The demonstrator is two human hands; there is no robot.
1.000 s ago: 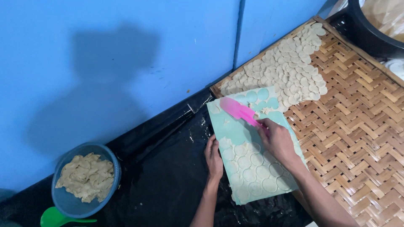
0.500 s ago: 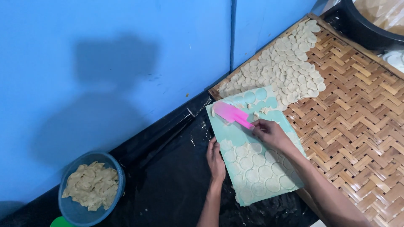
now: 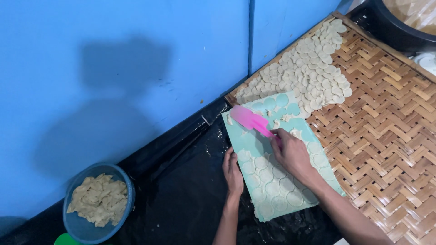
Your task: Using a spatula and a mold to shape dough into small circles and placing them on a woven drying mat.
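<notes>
A pale green board (image 3: 265,150) covered with thin round dough discs (image 3: 273,188) lies partly on black plastic and partly on a woven bamboo tray. My right hand (image 3: 293,155) grips the handle of a pink spatula (image 3: 250,120), whose blade rests flat on the board's far end. My left hand (image 3: 233,171) presses on the board's left edge, fingers flat.
The woven bamboo tray (image 3: 390,113) carries a spread of several pale discs (image 3: 304,72) at its far end. A blue bowl of dough scraps (image 3: 97,202) sits at lower left on black plastic sheet (image 3: 181,199). A blue wall (image 3: 113,68) rises behind. A dark pot (image 3: 399,22) stands top right.
The pink spatula has slid a little toward the board's far left corner. My left hand stays on the board's edge. The view has shifted slightly.
</notes>
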